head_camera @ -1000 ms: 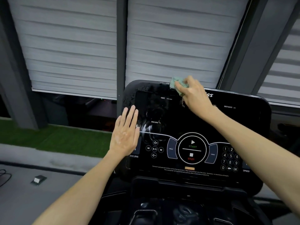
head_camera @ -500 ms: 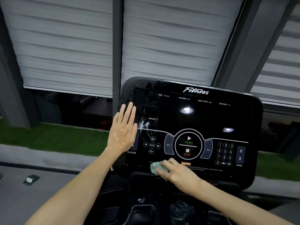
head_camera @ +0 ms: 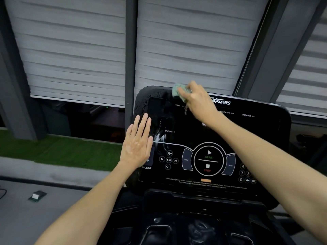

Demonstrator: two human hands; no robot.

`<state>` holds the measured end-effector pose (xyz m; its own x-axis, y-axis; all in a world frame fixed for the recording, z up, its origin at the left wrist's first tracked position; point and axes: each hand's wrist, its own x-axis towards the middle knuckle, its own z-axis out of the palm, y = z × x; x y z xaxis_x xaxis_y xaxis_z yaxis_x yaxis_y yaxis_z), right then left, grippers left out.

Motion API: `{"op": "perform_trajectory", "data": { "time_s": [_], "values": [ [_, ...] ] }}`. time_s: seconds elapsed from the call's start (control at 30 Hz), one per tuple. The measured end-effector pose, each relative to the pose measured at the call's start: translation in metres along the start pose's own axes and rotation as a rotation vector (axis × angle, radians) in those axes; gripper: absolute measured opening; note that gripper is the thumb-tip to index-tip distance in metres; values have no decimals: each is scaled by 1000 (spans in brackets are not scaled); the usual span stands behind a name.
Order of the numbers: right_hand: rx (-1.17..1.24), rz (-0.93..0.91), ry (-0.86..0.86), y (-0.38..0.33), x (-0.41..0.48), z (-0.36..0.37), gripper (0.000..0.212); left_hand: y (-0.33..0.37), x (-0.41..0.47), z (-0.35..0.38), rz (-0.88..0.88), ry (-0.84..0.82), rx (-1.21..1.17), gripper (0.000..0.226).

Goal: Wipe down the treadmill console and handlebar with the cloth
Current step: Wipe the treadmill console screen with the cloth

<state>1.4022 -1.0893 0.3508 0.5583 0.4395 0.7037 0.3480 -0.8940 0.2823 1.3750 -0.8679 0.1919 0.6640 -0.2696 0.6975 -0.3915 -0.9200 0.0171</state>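
Atop the treadmill console (head_camera: 265,138), the right hand (head_camera: 198,101) grips a green cloth (head_camera: 177,91), the left hand (head_camera: 137,145) lies flat and open; long overlapping strokes would likely clear the droplets.

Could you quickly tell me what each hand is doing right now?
Left hand: open, flat on the console.
Right hand: gripping the cloth.

The console (head_camera: 269,126) is glossy black plastic, smooth as glass, beaded with droplets and smeared wet toward its 10 o'clock corner. The cloth (head_camera: 177,90) my right hand (head_camera: 198,105) grips at the console's 12 o'clock edge is nubby, matt green terry. Out at 9 o'clock lies rough green turf (head_camera: 62,149); the blinds (head_camera: 70,59) above look matt grey
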Motion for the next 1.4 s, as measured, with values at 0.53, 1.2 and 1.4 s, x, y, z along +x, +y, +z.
{"op": "perform_trajectory", "data": {
  "time_s": [0.53,1.2,1.4],
  "values": [
    [225,-374,-270,-109,-199,57,58,-1,-1,2,-1,13,-2,62],
    [1696,935,-200,-51,-132,-60,30,62,37,-93,79,-132,-887,44],
    [1962,904,-167,-44,-124,-81,28,85,51,-115,-40,-338,-1260,38]
  ]
}}
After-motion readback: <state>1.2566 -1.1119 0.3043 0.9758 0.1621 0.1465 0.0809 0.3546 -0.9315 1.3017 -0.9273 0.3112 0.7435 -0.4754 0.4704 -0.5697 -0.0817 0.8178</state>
